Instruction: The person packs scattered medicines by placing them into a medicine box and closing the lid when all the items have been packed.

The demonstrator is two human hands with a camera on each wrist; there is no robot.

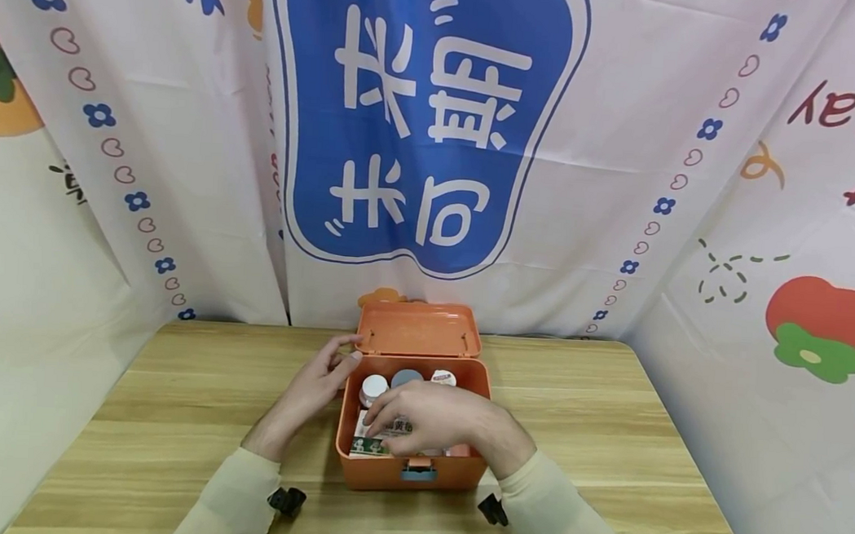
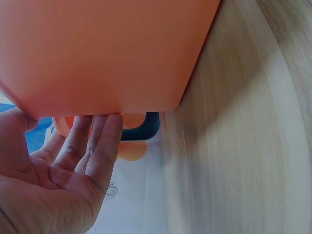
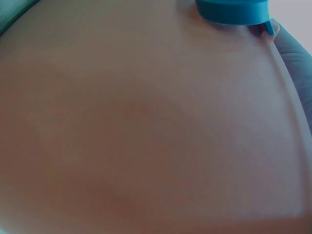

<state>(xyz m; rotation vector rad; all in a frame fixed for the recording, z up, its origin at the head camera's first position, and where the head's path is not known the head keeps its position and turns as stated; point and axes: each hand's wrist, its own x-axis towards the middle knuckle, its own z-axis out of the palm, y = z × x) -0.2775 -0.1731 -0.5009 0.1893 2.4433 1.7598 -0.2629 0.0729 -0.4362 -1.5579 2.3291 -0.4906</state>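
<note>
An orange storage box (image 1: 409, 478) stands on the table with its lid (image 1: 419, 330) raised at the back. Inside are a white-capped bottle (image 1: 373, 389), a grey-blue round lid (image 1: 407, 377), a small white-topped container (image 1: 443, 377) and a white-and-green carton (image 1: 370, 446). My right hand (image 1: 429, 418) reaches over the front of the box, loosely bent fingers and thumb just over the carton, hiding part of it. At the back left corner, my left hand (image 1: 324, 375) rests against the box; in the left wrist view, its extended fingers (image 2: 105, 146) reach past the box's rear edge.
A blue latch (image 1: 419, 472) sits on the box's front, and a dark handle (image 2: 146, 129) shows beyond its edge in the left wrist view. The wood-grain table (image 1: 586, 440) meets a printed cloth backdrop (image 1: 575, 251) behind the box, with cloth walls at both sides.
</note>
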